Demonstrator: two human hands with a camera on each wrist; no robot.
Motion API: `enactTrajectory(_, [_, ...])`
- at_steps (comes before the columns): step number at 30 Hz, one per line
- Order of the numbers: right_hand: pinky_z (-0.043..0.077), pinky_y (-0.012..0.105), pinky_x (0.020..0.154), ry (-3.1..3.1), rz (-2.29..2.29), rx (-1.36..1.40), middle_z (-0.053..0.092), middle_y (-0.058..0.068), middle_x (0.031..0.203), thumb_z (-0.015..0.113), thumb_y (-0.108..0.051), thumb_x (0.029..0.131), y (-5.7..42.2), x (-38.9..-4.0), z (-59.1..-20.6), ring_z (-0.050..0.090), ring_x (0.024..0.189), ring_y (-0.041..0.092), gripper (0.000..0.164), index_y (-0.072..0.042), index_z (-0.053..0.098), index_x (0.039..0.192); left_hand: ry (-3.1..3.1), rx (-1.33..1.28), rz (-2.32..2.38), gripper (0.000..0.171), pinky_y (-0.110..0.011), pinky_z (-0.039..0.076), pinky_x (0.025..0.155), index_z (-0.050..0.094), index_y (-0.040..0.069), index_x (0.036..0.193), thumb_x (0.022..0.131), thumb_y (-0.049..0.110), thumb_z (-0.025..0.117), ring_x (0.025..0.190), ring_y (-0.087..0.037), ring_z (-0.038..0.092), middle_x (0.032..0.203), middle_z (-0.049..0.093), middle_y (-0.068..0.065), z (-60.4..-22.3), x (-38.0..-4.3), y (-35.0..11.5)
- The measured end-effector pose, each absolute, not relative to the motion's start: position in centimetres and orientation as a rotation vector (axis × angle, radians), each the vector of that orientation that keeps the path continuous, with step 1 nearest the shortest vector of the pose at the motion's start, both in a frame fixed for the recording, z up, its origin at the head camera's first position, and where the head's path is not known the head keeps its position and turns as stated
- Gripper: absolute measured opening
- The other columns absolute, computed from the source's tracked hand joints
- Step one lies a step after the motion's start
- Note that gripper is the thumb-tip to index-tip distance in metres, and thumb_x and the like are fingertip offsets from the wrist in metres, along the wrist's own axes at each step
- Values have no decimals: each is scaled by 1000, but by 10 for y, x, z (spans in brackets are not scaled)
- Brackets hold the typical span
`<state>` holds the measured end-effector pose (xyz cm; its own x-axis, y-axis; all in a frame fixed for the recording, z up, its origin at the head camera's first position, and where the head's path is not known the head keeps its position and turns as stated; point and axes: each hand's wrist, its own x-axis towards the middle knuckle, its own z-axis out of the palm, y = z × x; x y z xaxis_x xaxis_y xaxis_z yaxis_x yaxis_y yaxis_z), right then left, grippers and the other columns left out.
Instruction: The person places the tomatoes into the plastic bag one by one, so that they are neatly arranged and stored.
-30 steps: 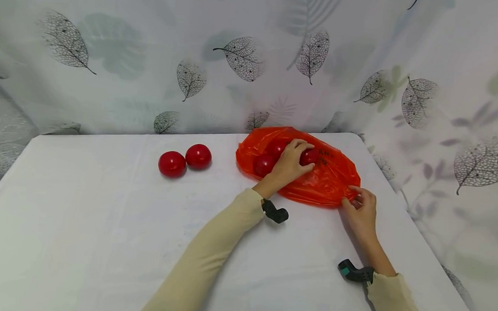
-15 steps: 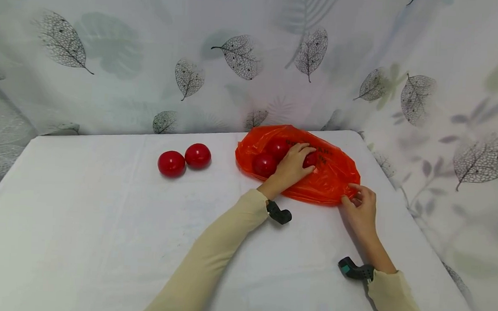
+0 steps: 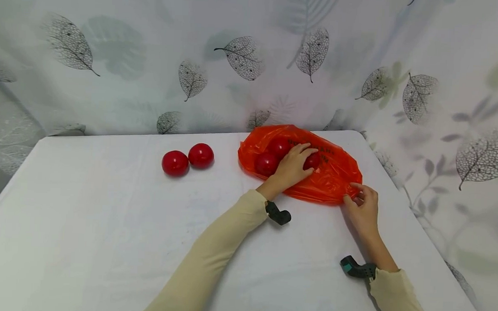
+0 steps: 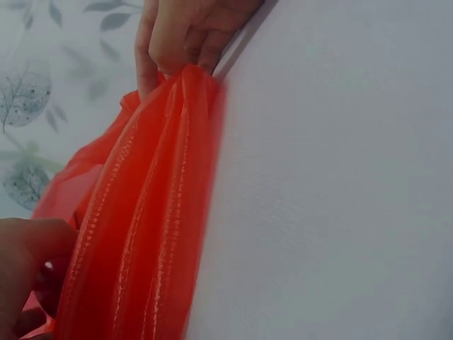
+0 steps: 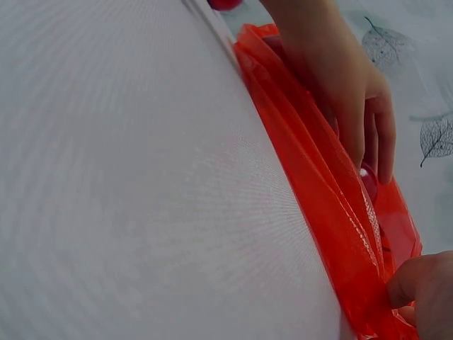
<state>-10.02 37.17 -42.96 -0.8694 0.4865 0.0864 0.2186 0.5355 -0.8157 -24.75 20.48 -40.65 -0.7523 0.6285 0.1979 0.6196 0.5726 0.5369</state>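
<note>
An orange-red plastic bag (image 3: pixel 331 177) lies at the table's back right, its opening facing left. My left hand (image 3: pixel 291 167) reaches over the bag, thumb and fingers curled round a glossy red round fruit (image 3: pixel 312 162), partly hidden by them. Two more red fruits, a front one (image 3: pixel 266 164) and a back one (image 3: pixel 280 147), rest in the bag left of this hand. With thumb and fingers my right hand (image 3: pixel 363 204) pinches the bag's right end; the right wrist view shows this hand (image 5: pixel 428 287) at the plastic.
Two red fruits, a left one (image 3: pixel 175 163) and a right one (image 3: pixel 200 155), sit side by side left of the bag. The white table (image 3: pixel 83 222) ends at a leaf-patterned cloth (image 3: pixel 145 53) behind and on the right.
The fruit under my left hand sits slightly lower and nearer, and the hand has shifted slightly with it. My right hand keeps its pinch on the bag.
</note>
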Motion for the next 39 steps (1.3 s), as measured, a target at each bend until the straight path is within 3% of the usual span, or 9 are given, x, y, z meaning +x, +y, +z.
enactTrajectory(16, [40,10,84,-2497,1238,-625,34,21,139,53,-13,95,365,-102,-437,43,109,22,40,1,51,133,2780,1107,894,52,-35,40,109,53,17,138,90,26,69,139,-21,38,151,40,-7,-406,-240,182])
enactTrajectory(24, [37,7,80,-2511,1237,-606,33,22,138,52,-13,95,362,-102,-437,42,105,21,40,2,51,132,2790,1120,908,48,-34,43,107,56,16,135,91,26,69,135,-21,43,147,43,-7,-400,-237,167])
enactTrajectory(39, [39,8,82,-2547,1208,-637,31,21,140,51,-16,96,369,-101,-432,40,102,15,42,0,49,135,2864,1228,907,42,-22,44,103,60,14,130,90,25,70,124,-17,51,134,54,-4,-385,-231,144])
